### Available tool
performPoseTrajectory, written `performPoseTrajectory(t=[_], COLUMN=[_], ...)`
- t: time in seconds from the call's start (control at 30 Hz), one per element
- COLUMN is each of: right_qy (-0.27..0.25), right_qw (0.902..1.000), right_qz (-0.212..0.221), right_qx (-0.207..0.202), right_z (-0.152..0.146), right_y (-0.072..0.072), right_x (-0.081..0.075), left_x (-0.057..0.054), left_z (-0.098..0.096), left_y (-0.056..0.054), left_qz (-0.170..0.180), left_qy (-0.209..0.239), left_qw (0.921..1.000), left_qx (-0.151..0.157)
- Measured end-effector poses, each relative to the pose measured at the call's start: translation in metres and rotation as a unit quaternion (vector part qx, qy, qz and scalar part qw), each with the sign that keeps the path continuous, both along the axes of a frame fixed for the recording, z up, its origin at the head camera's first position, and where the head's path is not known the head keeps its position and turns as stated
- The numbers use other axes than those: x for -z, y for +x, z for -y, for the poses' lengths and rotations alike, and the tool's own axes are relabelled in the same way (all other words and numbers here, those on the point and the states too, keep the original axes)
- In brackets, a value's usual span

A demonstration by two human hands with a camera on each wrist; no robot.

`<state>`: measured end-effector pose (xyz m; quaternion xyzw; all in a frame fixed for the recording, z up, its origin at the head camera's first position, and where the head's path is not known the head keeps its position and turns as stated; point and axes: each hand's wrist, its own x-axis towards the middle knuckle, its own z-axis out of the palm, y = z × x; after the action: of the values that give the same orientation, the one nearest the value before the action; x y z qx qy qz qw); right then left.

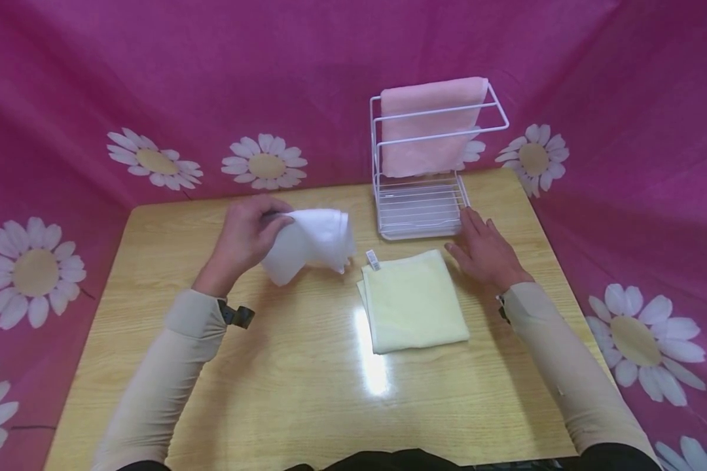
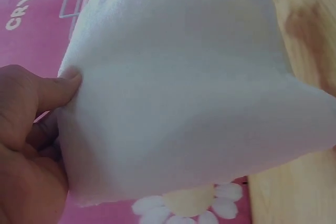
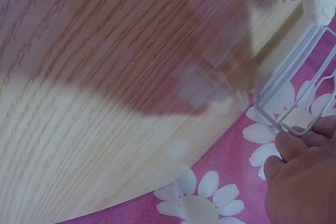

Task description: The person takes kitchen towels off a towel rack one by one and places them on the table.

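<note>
My left hand (image 1: pixel 247 232) pinches a folded white cloth (image 1: pixel 321 239) by its left edge, thumb on the near face, and the cloth droops over the table. The left wrist view is mostly filled by this white cloth (image 2: pixel 173 87). Fingertips of my right hand (image 1: pixel 489 252) touch the front right corner of a white wire rack (image 1: pixel 418 233), the thumb spread away. Over the rack's upper bars hangs a pink cloth (image 1: pixel 415 154). A folded pale yellow cloth (image 1: pixel 415 301) with a small white tag (image 1: pixel 373 260) lies flat between the hands, in front of the rack.
A light wooden table (image 1: pixel 306 399) carries everything. Behind it and at both sides hangs a magenta curtain (image 1: pixel 306 52) with large white daisies. The rack stands near the table's back edge, right of the middle.
</note>
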<state>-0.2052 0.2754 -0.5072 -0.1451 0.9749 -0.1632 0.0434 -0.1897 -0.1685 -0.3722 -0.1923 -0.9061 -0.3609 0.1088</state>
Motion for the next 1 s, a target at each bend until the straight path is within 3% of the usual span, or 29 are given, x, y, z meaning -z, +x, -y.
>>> performPoseTrajectory(t=[0.53, 1.0], right_qy=[0.007, -0.002], right_qw=[1.0000, 1.0000], right_qz=[0.003, 0.003], right_qx=[0.000, 0.005], right_z=[0.001, 0.003], right_y=[0.000, 0.001], right_x=[0.000, -0.002], left_x=[0.040, 0.042], left_z=[0.001, 0.003], left_y=[-0.002, 0.008], left_qz=[-0.007, 0.009], left_qy=[-0.014, -0.020], left_qw=[0.9992, 0.9990], left_qx=[0.038, 0.038])
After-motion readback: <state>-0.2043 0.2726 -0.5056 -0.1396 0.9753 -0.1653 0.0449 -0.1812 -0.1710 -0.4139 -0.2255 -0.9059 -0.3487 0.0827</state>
